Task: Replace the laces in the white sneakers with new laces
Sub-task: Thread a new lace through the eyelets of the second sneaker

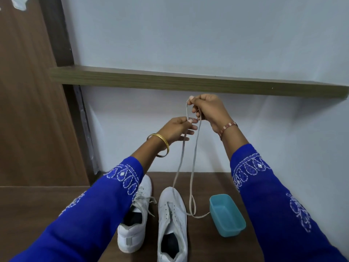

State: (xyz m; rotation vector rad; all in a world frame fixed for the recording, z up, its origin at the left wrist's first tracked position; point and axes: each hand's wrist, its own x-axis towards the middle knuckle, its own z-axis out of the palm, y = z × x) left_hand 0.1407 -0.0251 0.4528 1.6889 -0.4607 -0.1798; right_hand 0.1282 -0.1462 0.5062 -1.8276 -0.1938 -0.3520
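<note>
Two white sneakers stand side by side on the dark wooden table (204, 242), toes toward the wall. The left sneaker (135, 220) still carries its lace, partly hidden under my left sleeve. The right sneaker (172, 224) shows bare eyelets. A long pale lace (194, 157) hangs from my raised hands down to the table, where it loops beside the right sneaker's toe. My left hand (177, 129) pinches the lace between thumb and forefinger. My right hand (207, 110), slightly higher, is closed on the lace's upper end.
A teal plastic tub (229, 218) sits on the table right of the sneakers, touching the lace's tail. A wooden shelf (188, 80) juts from the white wall just above my hands. A brown door panel (28, 101) fills the left side.
</note>
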